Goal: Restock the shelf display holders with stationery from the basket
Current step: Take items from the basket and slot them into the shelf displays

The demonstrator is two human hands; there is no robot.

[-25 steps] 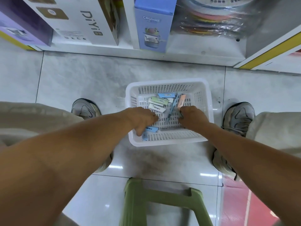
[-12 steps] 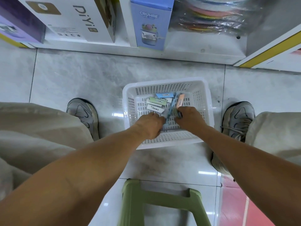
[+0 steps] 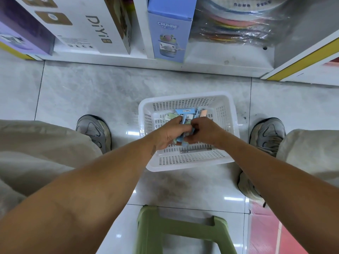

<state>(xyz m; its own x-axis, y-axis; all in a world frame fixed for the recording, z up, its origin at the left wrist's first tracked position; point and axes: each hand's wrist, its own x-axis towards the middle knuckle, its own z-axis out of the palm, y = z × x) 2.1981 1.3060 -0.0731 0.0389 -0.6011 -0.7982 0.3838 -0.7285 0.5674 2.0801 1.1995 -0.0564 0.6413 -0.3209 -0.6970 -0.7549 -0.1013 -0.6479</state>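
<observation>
Pastel packs point(image 3: 180, 139) clutched by both hands.

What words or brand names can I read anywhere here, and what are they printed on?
"DiYi": on the white box on the shelf.
"CRUHRE": on the blue box on the shelf.
Too small or blurred to read: the dark characters on the wrapped round stack, the barcode labels on the small packs in the basket, and the fine print low on the white box.
</observation>
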